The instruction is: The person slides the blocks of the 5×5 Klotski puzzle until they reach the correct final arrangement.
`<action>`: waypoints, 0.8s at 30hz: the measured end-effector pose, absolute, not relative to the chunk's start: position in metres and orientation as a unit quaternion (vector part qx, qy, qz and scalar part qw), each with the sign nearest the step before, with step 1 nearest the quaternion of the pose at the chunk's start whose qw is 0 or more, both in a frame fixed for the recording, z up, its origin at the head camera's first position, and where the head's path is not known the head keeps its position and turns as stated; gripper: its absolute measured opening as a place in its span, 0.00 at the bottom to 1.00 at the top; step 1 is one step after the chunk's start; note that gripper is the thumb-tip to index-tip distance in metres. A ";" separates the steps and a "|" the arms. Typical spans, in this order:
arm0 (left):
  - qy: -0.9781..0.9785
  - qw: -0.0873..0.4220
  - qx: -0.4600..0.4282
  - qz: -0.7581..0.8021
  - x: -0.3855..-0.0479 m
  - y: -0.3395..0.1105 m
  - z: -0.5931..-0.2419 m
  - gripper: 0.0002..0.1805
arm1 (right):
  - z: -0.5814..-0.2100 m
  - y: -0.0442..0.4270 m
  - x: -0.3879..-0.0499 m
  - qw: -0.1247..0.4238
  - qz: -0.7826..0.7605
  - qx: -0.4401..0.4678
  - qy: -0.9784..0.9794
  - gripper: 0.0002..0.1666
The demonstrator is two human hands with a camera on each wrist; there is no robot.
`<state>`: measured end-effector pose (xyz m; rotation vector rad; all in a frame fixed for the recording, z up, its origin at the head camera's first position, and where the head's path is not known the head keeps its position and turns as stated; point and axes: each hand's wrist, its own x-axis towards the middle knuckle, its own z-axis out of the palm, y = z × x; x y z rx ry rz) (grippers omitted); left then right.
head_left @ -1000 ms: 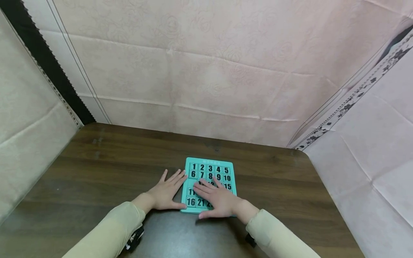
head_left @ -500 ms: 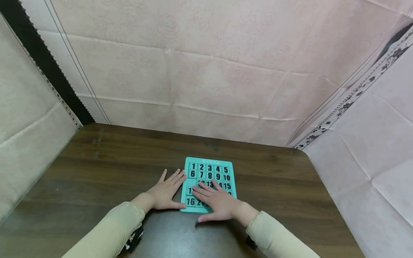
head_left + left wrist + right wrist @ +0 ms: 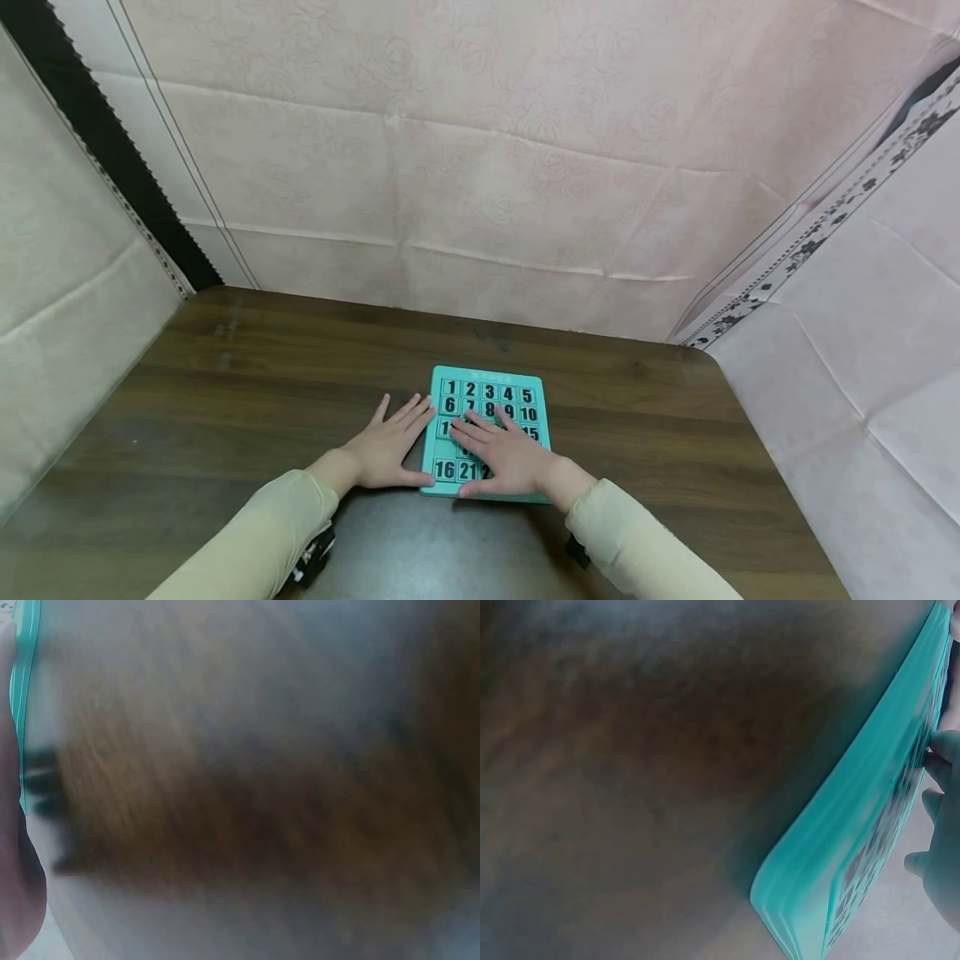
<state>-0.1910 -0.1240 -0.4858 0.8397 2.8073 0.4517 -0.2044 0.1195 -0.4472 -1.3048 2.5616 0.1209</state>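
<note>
A turquoise number slide puzzle (image 3: 487, 375) lies flat on the table, its square tiles printed with black numbers. My left hand (image 3: 386, 454) rests along its left side, fingers spread, with thumb and fingertips at the edge. Over the lower middle of the tiles stretches my right hand (image 3: 510, 462), fingers extended and hiding several numbers. An open slot shows at the left of the fourth row. In the right wrist view the puzzle (image 3: 832, 817) is seen edge-on, with the right hand's fingers (image 3: 943, 776) at its face. The left wrist view catches only a strip of puzzle (image 3: 24, 675).
The dark wooden table (image 3: 262, 392) extends around the puzzle on all sides. Pale patterned cloth (image 3: 480, 183) hangs behind it, and more cloth (image 3: 885, 333) closes off the right side. A dark device (image 3: 313, 554) is strapped at the left wrist.
One tile in the left column has slid up from the fourth row into the third, so the slot now sits below it. My right hand has shifted slightly up; the left has stayed put.
</note>
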 end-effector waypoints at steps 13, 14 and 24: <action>0.943 0.087 0.283 0.149 -0.190 -0.123 -0.485 0.55 | -0.450 0.120 -0.212 0.137 0.026 -0.433 0.891 0.50; 0.943 0.086 0.284 0.150 -0.190 -0.123 -0.485 0.55 | -0.450 0.120 -0.212 0.136 0.025 -0.433 0.890 0.50; 0.943 0.085 0.283 0.153 -0.190 -0.125 -0.485 0.56 | -0.447 0.125 -0.195 0.125 0.018 -0.477 0.870 0.50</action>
